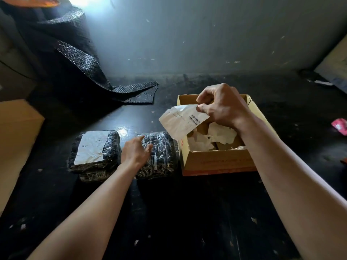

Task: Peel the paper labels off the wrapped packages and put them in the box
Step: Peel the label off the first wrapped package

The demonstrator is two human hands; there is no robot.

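Black table [169,212] bears box [216,160]; grey wall [206,34] behind.

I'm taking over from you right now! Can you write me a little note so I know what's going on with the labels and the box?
Right hand: pinches a peeled label above the open box; not dropped in yet.
Left hand: open, at the bare package; I can't tell whether it is touching.
Done: the bare package shows no label; torn papers lie in the box.
Left: drop this label in, then peel the white label off the left package. It sits on a lower package whose top is hidden.
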